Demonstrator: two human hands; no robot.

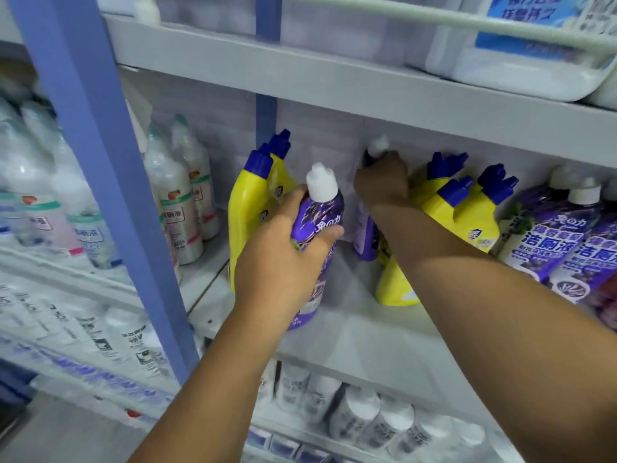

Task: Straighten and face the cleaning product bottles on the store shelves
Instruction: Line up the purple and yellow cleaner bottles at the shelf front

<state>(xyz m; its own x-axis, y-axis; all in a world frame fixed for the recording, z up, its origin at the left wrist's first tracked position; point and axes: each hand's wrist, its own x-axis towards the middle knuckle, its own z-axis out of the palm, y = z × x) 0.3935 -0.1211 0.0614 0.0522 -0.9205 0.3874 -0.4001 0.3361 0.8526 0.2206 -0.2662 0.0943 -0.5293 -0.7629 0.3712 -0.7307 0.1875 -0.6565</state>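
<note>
Purple plastic bottle with a white cap (317, 228), middle of the frame, gripped round its body by the left hand (283, 259); second purple bottle (365, 228) further back, pinched near its cap by the right hand (382, 182); best stood upright, label frontward, beside the yellow bottles with blue caps (460, 215) on the grey shelf (367, 329).

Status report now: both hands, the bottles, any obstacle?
Left hand grips front purple bottle. Right hand grips rear purple bottle near its white cap. Yellow bottles crowd close on both sides.
</note>
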